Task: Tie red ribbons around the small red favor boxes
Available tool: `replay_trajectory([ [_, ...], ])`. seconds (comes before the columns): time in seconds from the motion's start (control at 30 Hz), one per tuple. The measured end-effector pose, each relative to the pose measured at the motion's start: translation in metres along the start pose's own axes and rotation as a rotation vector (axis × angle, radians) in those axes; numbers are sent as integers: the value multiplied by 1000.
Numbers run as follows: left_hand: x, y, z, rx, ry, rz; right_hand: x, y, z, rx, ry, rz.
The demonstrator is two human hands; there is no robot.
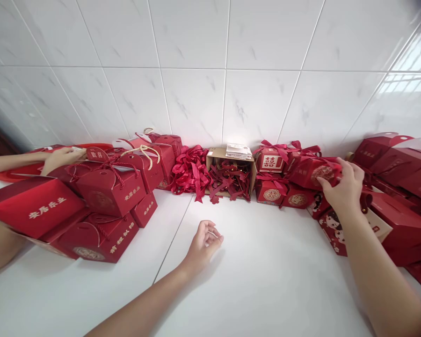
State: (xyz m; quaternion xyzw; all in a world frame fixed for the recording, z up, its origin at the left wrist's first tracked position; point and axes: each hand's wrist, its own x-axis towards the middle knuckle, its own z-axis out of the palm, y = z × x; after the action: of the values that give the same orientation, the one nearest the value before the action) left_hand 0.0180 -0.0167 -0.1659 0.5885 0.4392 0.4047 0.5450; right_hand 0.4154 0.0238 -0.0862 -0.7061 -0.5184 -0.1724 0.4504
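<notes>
My right hand (347, 187) grips the right end of a small red gift box (310, 169) on the upper row of a stack, thumb in front and fingers over the back. A gold round pattern marks its front, and a ribbon lies across the top. Below and beside it stand more small red boxes, one with a white double-character label (272, 162). My left hand (205, 245) is over the white tabletop (252, 271), fingers loosely curled and thumb apart, holding nothing. Beyond it stand a cardboard box (253, 180) of dark red tags and a heap of red ribbons (191, 171).
Larger red boxes with rope handles (110, 192) are stacked at left. Another person's hand (61, 159) reaches behind them, near a red tray (7, 175); that person's other arm (2, 245) passes lower. More red boxes (400, 215) pile at right. A tiled wall (192, 103) bounds the back.
</notes>
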Motion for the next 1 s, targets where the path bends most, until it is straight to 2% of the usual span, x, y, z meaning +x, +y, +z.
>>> replay_trajectory([
  [0.07, 0, 0, 0, 6, -6, -4, -2, -1, 3, -12, 5, 16],
  [0.23, 0, -1, -1, 20, -15, -13, -4, -8, -4, -23, -84, 45],
  [0.37, -1, 0, -1, 21, -17, -19, -3, -12, -12, -35, -196, 173],
  [0.43, -2, 1, 0, 19, -14, -23, -5, -14, -10, -28, -167, 228],
  [0.57, -4, 6, 1, 28, 0, -31, -12, -11, 12, 34, -30, 211],
  [0.67, -6, 8, 2, 53, 0, -22, -17, -6, 33, 33, -34, 142],
  [0.73, -5, 6, 2, 68, -3, -13, -17, -4, 35, 35, -79, 131],
  [0.8, -4, 4, 1, 89, -4, -2, -16, -9, 26, 7, -150, 153],
  [0.87, -4, 4, 1, 125, -6, 8, -16, -23, 5, -62, -188, 128],
  [0.93, -8, 12, -1, 168, -11, 22, -20, -46, -20, -100, -136, 9],
  [1.0, -15, 30, -5, 258, -9, 77, -29, -76, -40, -49, 6, -123],
])
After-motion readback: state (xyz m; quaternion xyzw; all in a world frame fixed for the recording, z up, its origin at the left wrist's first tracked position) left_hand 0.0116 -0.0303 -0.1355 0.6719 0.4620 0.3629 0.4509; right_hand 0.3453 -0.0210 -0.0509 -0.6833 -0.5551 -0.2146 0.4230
